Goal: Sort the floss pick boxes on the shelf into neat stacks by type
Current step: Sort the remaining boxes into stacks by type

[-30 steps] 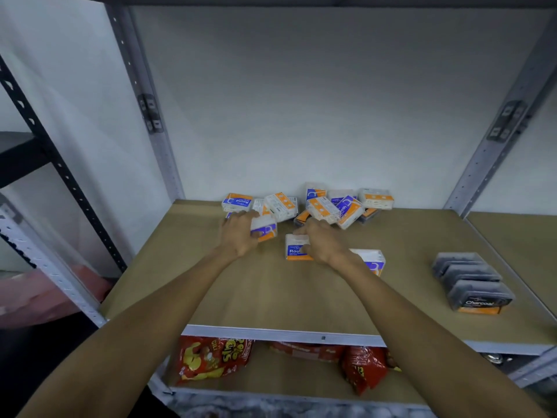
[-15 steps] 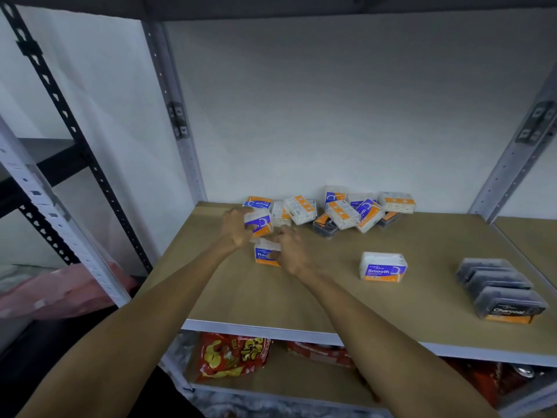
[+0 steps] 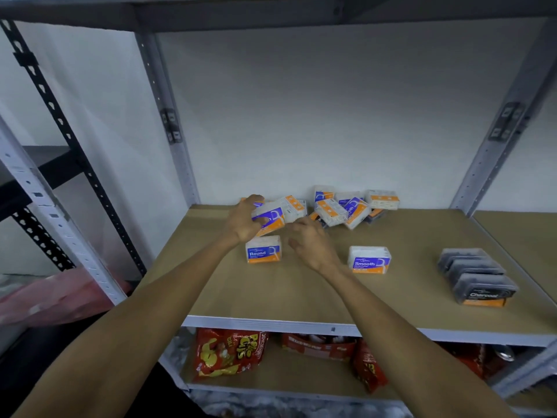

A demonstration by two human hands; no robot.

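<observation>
The left hand (image 3: 244,220) has its grip wrapped around a blue-and-orange floss box (image 3: 269,218), held just above the Round box (image 3: 263,249) that stands on the shelf (image 3: 301,297). The right hand (image 3: 310,242) hovers just right of the Round box, fingers loosely curled and pinching nothing. Farther right of it stand the Smooth box (image 3: 369,259) and the Charcoal stack (image 3: 476,280); behind it lies the jumbled pile (image 3: 346,206).

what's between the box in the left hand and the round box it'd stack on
Nothing visible. The left hand holds a white box just above and behind the Round box, whose top is bare. The right hand hovers beside it, not over it.
</observation>
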